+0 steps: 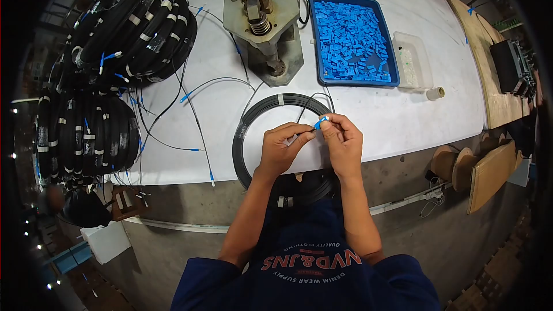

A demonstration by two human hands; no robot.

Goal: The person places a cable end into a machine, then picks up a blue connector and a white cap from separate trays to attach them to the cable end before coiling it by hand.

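Note:
Between my two hands is a small blue fiber-optic connector (320, 122) at the end of a thin black cable. My right hand (342, 138) pinches the connector between thumb and fingers. The fingertips of my left hand (284, 145) are closed on the black cable (313, 129) just behind the connector. Below both hands lies a coil of black cable (241, 138), bound with white tape, partly on the table and partly over its front edge. My arms hide some of the coil.
A metal hand press (262, 20) stands behind the coil. To its right are a blue tray (397, 72) of blue connector parts, clear plastic boxes (423, 60) and a small roll (435, 94). Stacked cable coils (121, 29) and loose connector-ended leads (190, 95) occupy the left side.

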